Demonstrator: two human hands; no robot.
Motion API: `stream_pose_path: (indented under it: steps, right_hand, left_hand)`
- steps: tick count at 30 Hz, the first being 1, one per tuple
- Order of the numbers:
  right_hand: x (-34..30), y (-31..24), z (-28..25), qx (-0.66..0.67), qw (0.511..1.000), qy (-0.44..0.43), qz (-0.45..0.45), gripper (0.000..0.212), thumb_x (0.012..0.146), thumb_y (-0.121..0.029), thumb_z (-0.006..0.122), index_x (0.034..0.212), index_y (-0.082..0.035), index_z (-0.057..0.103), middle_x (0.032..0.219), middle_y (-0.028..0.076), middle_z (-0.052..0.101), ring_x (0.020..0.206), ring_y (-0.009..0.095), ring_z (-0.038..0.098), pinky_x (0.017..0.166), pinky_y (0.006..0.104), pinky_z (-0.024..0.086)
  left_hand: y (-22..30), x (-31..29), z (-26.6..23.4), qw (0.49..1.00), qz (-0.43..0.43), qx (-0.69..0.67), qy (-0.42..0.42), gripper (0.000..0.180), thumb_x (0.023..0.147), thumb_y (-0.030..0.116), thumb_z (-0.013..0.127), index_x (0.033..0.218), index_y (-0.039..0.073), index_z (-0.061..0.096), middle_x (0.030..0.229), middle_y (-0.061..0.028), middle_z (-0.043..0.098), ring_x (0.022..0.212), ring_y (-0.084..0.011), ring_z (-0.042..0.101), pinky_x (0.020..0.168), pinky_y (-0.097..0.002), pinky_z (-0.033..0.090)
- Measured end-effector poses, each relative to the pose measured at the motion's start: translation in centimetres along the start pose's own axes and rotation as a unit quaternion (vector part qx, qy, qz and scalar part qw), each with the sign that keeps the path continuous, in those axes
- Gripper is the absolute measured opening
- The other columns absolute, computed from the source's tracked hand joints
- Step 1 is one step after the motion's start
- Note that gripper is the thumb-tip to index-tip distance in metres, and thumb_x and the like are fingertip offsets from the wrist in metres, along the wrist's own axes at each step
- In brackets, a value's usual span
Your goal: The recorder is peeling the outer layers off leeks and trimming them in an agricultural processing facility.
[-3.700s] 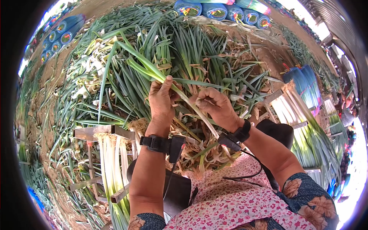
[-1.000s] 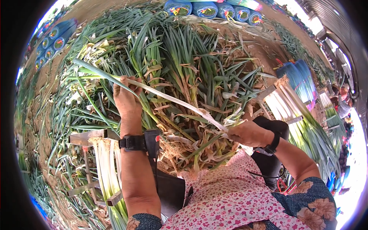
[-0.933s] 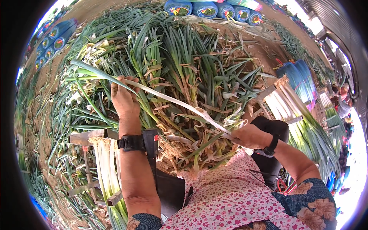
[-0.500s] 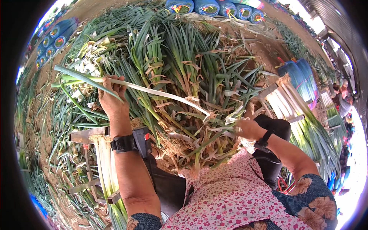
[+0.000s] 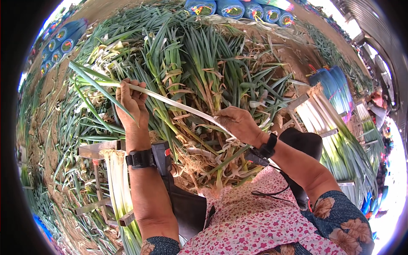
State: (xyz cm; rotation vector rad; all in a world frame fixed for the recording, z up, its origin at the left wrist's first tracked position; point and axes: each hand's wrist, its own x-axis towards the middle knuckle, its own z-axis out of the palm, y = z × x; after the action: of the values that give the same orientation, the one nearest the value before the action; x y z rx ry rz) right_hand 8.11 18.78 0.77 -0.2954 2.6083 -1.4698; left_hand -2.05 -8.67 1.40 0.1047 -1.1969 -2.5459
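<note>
A long green onion [image 5: 178, 104], white in the stalk with green leaves at its upper left end, lies slantwise across the view. My left hand [image 5: 132, 101] is closed round it where white turns to green. Farther down the white stalk, my right hand [image 5: 240, 124] pinches it between thumb and fingers and hides part of its lower end. Beneath both hands spreads a heap of untrimmed green onions [image 5: 204, 63], with brown roots [image 5: 193, 163] and dry peeled leaves around them.
Peeled green onions [image 5: 117, 174] rest in a metal rack [image 5: 100, 149] by my left forearm. A larger peeled bundle [image 5: 314, 114] sits in another rack at the right. Blue-wrapped bundles [image 5: 231, 9] line the far edge; others [image 5: 333, 85] stand far right.
My right hand has come up and left from the peeled leaves near my knee onto the white stalk. My left hand has shifted slightly right with the green onion.
</note>
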Motion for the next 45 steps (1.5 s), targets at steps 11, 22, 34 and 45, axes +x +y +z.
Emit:
stream_pose_path:
  steps: [11,22,34,45]
  right_hand:
    - [-4.1,1.4,-2.8,0.636,0.765,0.083,0.063,0.009,0.093,-0.015,0.049,0.093,-0.006,0.052,0.078,0.004,0.056,0.072,0.012,0.054,0.066,0.0255,0.044]
    - [-12.2,5.9,-7.1,-0.254,0.967,-0.02,0.014,0.041,0.085,-0.025,0.058,0.121,-0.007,0.051,0.11,0.013,0.057,0.104,0.022,0.054,0.087,0.0331,0.045]
    - [-6.7,0.2,-1.1,0.049,0.984,-0.078,0.15,0.029,0.083,-0.016,0.045,0.103,-0.001,0.06,0.075,0.007,0.057,0.069,0.015,0.052,0.065,0.0303,0.044]
    - [-6.8,1.2,-0.2,-0.085,0.992,-0.072,0.062,0.022,0.083,-0.017,0.047,0.092,0.0,0.057,0.075,0.015,0.056,0.07,0.029,0.055,0.065,0.0379,0.044]
  left_hand:
    - [0.8,-0.5,-0.4,0.998,-0.031,-0.005,0.047,0.031,0.096,0.026,0.043,0.114,0.002,0.049,0.091,-0.0036,0.058,0.082,-0.0169,0.06,0.066,-0.0282,0.045]
    - [0.5,0.7,-2.6,0.997,-0.031,-0.031,0.059,0.027,0.097,0.023,0.039,0.111,0.003,0.05,0.088,-0.0021,0.056,0.077,-0.0136,0.057,0.058,-0.0241,0.043]
    - [0.3,0.4,-1.6,0.998,-0.037,-0.051,0.027,0.027,0.097,0.021,0.039,0.112,0.0,0.05,0.092,-0.0039,0.057,0.08,-0.0148,0.057,0.063,-0.0251,0.044]
    - [0.6,0.4,-1.9,0.995,-0.036,-0.083,0.034,0.026,0.096,0.023,0.042,0.107,0.002,0.052,0.086,-0.0033,0.056,0.075,-0.0141,0.057,0.06,-0.0236,0.045]
